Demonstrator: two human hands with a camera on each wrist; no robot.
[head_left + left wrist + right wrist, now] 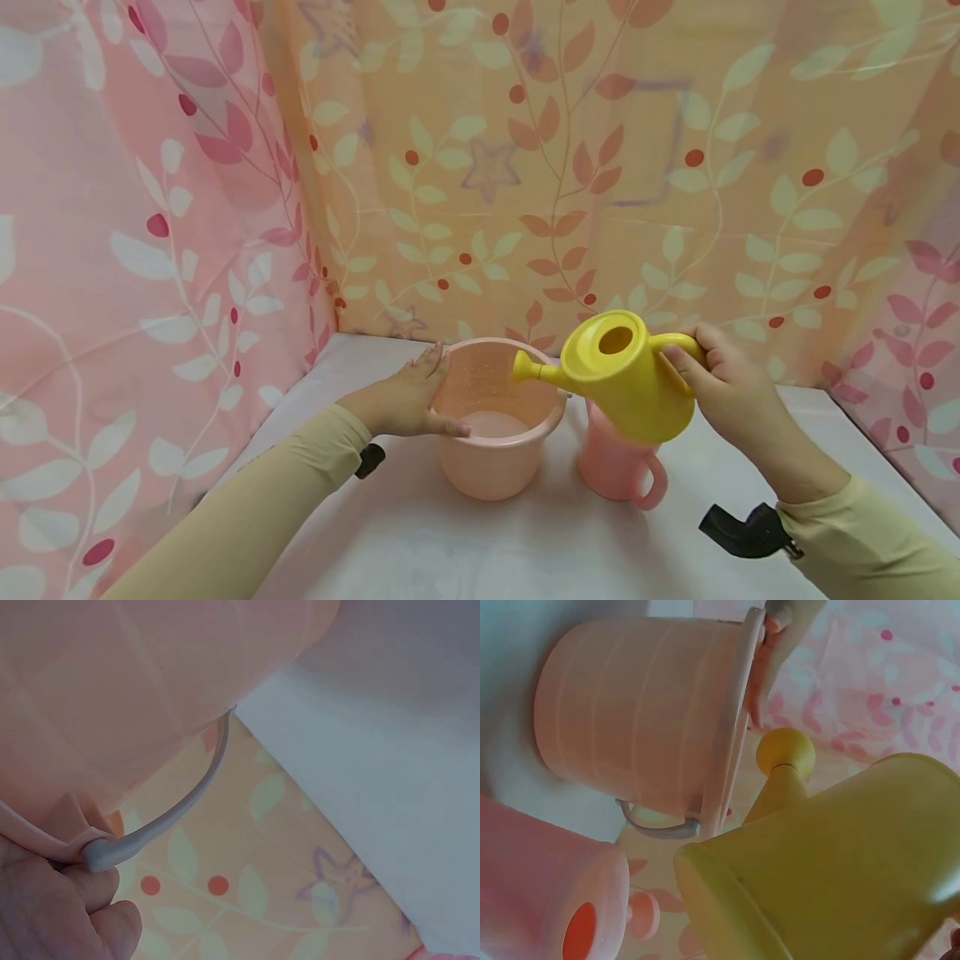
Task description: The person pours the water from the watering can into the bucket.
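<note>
My left hand [408,396] holds the rim of a peach-pink plastic bucket [491,467], its thumb lying over the front of the rim. In the left wrist view, bent fingers [112,922] sit below the rim beside the bucket's grey handle [176,814]. My right hand [738,396] grips the handle of a yellow watering can [637,400], which is raised and tilted left. Its spout's round head [785,752] is over the bucket's right side; no water is seen coming out. A pink watering can [611,467] stands upright behind and below the yellow one, partly hidden by it.
Everything stands on a white-covered table [480,550]. Leaf-patterned cloth [487,167] hangs at the back and more pink cloth [150,292] at the left and right sides. Dark wrist devices [746,532] stick out by both sleeves.
</note>
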